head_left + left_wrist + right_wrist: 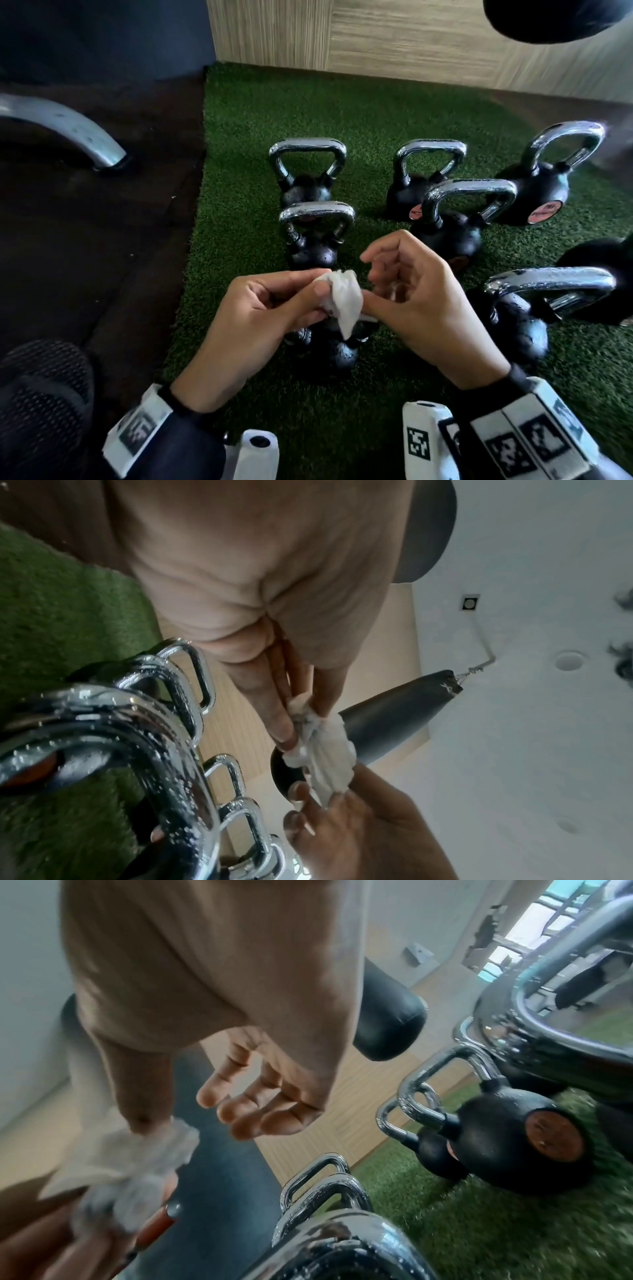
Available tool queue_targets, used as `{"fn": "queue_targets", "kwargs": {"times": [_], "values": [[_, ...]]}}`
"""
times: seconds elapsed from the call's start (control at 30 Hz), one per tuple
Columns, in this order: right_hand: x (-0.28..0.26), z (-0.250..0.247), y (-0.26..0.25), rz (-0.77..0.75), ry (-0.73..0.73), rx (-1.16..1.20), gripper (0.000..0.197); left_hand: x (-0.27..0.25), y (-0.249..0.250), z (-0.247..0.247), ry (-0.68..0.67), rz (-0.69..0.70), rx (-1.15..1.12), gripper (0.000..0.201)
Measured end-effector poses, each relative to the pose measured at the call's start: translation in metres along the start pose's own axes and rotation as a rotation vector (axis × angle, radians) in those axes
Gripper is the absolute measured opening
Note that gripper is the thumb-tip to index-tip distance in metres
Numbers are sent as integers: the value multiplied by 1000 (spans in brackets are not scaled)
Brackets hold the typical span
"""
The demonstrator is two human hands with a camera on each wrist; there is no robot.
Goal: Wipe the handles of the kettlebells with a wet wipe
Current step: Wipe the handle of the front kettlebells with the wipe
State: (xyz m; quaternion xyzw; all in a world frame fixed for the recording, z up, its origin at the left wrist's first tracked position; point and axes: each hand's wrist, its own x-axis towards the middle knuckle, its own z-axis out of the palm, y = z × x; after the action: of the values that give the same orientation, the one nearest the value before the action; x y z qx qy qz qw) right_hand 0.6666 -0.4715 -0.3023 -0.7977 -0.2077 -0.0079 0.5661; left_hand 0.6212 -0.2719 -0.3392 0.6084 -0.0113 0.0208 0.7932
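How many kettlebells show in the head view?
7 kettlebells: three at the back, two mid-row, one right, one nearest, partly hidden; dark shape at right edge may be another.

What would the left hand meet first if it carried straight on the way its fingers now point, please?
Probably the right hand: the left hand pinches the wet wipe and points across at it, nearly touching, though depth is unclear.

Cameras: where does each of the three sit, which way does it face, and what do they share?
Head: worn on the head, looking down at kettlebells on turf; both hands show, left hand pinching the wipe.
Left wrist: under the left palm, looking along the fingers and up to the ceiling.
Right wrist: under the right hand, facing its loosely curled fingers and kettlebells.
Shared: the wipe, chrome handles, turf.
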Motion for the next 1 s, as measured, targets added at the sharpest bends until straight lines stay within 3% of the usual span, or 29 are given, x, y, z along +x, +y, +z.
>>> {"fn": "queue_targets", "kwargs": {"times": [0.03,0.1,0.17,0.23,0.33,0.4,0.5,0.67,0.83,0.9,1.0], "values": [[0,-5,3,14,3,51,33,1,-1,-3,13,32,42,29],[2,-14,17,76,100,49,35,4,-3,-12,79,170,331,26],[3,-17,39,194,207,-192,44,7,-8,-20,104,375,698,27],[-1,-14,62,355,121,-435,41,10,-16,-19,49,510,892,29],[-9,-4,95,535,-108,-515,41,15,-22,-9,-37,507,1024,24],[-12,5,109,587,-169,-424,41,16,-22,-3,-71,505,1041,23],[-18,21,123,584,-105,-199,43,11,-20,-2,-85,522,1070,24],[-26,33,136,540,-1,-97,36,0,-25,-25,70,481,1065,24],[-31,36,139,499,25,-62,30,-2,-32,-33,11,518,1094,30],[-33,35,137,496,23,-87,29,-6,-39,-44,70,449,937,29],[-32,35,136,516,32,-77,24,-11,-50,-62,114,211,636,27]]}}
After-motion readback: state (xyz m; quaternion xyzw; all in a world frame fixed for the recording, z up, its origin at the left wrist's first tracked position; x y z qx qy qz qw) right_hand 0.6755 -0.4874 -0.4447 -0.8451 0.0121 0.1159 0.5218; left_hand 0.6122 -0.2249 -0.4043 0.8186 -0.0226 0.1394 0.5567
